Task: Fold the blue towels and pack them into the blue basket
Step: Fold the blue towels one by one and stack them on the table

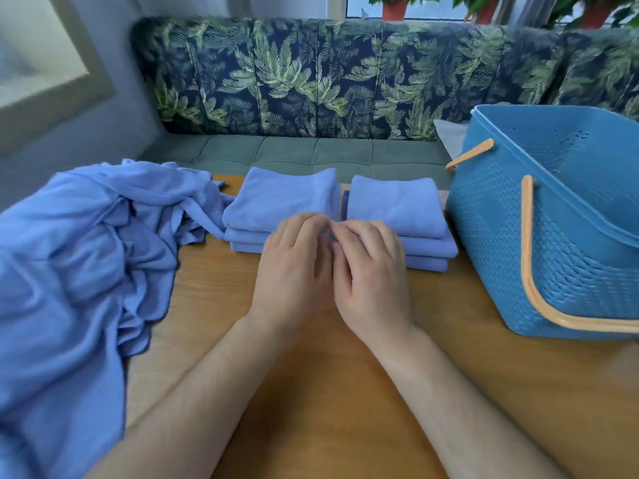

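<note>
Two folded towel stacks (280, 198) sit on the desk (311, 392) beside the blue basket (501, 254). The left hand (294, 274) and right hand (373, 281) meet between them, fingers curled, grip unclear.

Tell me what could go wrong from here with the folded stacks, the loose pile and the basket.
The left hand and right hand meet at the gap between the left stack and right stack; lifting one by its near corner alone may let layers slide apart.
The unfolded pile lies against the left stack; pulling a towel free could drag that stack askew.
The basket stands close beside the right stack; a lifted stack may catch its rim.
</note>
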### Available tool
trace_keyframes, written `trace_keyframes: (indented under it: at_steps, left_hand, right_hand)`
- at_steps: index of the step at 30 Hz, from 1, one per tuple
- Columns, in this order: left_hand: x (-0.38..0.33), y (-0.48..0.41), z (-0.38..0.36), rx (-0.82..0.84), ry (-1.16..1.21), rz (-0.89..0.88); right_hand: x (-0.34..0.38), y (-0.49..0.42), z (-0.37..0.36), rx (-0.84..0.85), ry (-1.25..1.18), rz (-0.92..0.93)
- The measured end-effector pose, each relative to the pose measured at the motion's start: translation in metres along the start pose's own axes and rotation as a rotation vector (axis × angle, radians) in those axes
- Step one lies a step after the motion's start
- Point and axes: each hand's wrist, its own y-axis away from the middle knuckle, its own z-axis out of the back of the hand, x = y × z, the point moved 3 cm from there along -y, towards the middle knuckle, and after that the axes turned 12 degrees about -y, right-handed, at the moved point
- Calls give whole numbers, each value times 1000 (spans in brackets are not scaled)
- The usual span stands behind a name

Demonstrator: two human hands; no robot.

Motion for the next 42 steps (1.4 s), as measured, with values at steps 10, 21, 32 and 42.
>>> trace_keyframes:
  at_steps: [10,21,32,42]
  left_hand:
    - [157,82,156,115,-606,341]
    - [208,111,175,206,-864,315]
    - [130,114,151,258,-323,393]
    - [162,44,160,166,-792,151]
  right_hand:
    - [170,2,-156,289,-425,0]
    - [159,27,-170,420,-529,-66]
    - [142,9,-160,409,-1064,-583]
    - [128,8,-164,432,-884,-446]
